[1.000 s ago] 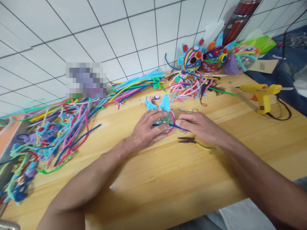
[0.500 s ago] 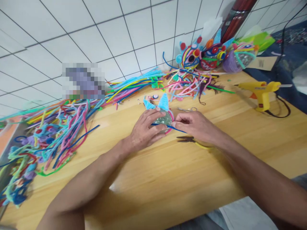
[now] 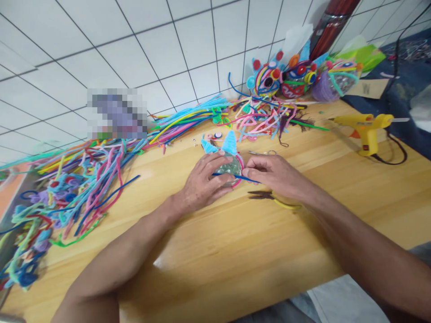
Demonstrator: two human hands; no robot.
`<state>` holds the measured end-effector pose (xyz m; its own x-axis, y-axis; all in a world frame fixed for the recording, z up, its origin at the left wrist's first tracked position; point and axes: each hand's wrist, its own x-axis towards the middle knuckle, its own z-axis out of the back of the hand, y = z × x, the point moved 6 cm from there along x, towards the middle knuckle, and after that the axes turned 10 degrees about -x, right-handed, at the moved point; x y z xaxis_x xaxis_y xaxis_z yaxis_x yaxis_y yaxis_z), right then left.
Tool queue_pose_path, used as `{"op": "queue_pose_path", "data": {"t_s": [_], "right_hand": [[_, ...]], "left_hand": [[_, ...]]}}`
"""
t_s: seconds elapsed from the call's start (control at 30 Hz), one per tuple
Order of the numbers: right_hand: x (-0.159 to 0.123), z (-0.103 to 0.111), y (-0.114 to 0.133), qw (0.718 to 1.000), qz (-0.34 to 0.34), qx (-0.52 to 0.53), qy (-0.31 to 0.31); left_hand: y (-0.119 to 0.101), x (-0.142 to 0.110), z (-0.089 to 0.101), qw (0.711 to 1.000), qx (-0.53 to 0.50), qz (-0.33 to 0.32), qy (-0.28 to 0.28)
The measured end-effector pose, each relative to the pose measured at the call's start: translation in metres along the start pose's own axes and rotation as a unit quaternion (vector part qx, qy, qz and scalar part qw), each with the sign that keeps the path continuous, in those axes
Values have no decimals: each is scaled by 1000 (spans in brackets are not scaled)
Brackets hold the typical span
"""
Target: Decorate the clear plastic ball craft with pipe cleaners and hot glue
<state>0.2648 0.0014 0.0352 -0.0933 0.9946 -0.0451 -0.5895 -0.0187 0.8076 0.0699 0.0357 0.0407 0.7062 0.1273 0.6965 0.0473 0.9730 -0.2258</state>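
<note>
A clear, shiny-filled craft ball [image 3: 226, 167] rests on the table, with a pink strip along its right side and two light blue fuzzy ears [image 3: 229, 143] on top. My left hand [image 3: 202, 181] is closed around its left side. Across the ball's front runs a dark blue pipe cleaner [image 3: 245, 178], its left part under my left thumb. At the ball's right side, my right hand [image 3: 269, 172] pinches this pipe cleaner between thumb and fingers. Dark-jawed pliers [image 3: 261, 195] with a yellow handle lie just below my right hand. Small scissors [image 3: 269, 152] lie behind it, partly covered.
Piles of colourful pipe cleaners [image 3: 104, 179] spread over the left and along the tiled wall [image 3: 148, 58]. Several decorated balls [image 3: 267, 83] stand at the back right. A yellow glue gun [image 3: 367, 130] with its cord lies on the right. Small buttons [image 3: 218, 135] sit behind the ball.
My right hand has shifted very slightly along the blue pipe cleaner, with less of its end showing below the thumb. My left hand and the ball keep their place.
</note>
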Motion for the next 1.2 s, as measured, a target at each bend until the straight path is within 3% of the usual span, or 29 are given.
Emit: {"op": "queue_pose_path", "data": {"t_s": [0.17,0.33,0.43,0.57,0.7,0.83,1.0,1.1,1.2], "right_hand": [[0,2,1,1000,4,-13,-15],[0,3,2,998,10,-26,51],[-4,10,9,992,33,-91,86],[-17,46,15,987,12,-160,8],[-32,73,12,986,-26,-131,-99],[-33,51,8,986,-12,-107,-127],[-24,12,17,988,31,-101,-109],[-18,8,17,992,17,-81,-98],[-13,9,14,993,7,-65,-95]], "left_hand": [[2,-1,-1,1000,4,13,7],[0,0,0,1000,17,-1,0],[0,0,1,1000,15,1,0],[0,-1,0,1000,14,3,-8],[-4,1,-2,999,30,-8,-11],[-4,2,-5,999,38,0,0],[-3,2,-7,999,37,3,4],[0,3,-10,999,26,12,14],[3,5,-9,998,-51,42,14]]}}
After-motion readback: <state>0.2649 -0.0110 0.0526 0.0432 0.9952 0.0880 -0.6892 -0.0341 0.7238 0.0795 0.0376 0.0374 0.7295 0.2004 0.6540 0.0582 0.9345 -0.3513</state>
